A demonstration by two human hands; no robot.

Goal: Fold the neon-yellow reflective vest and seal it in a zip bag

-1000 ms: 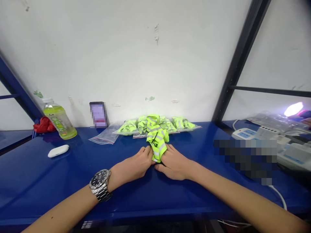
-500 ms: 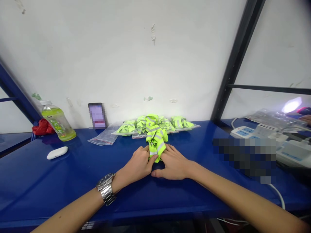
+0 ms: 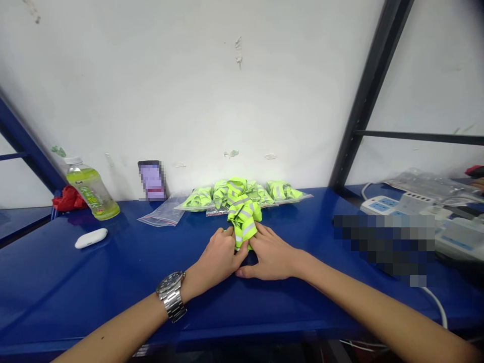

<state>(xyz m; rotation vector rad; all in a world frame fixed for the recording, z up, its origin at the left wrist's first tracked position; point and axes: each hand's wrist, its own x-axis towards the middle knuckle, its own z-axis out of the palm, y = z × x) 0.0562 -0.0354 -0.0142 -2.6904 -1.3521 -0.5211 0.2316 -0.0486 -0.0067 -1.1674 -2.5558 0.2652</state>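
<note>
A bunched, bright yellow-green reflective garment (image 3: 244, 212) with silver stripes lies at the middle of the blue table, its near end between my two hands. My left hand (image 3: 221, 252) wears a metal watch on its wrist; its fingers are curled at the left side of the cloth, and its thumb presses on the near end. At the right side, my right hand (image 3: 270, 254) presses the cloth with its fingers, partly hidden by it. The right thumb points left, below the left thumb. Behind the garment, several clear bags (image 3: 198, 199) hold similar yellow-green cloth.
Left of the bags lie flat clear zip bags (image 3: 162, 214). A phone (image 3: 152, 181) leans on the wall. A green drink bottle (image 3: 94, 191), red cloth (image 3: 68, 199) and white earphone case (image 3: 91, 238) are at the left. Power strips (image 3: 389, 204) and a blurred-out dark object (image 3: 381, 247) stand right.
My left hand has shifted slightly right, its thumb moving along the near end of the garment. The near end is bunched a little differently. My right hand has barely moved.
</note>
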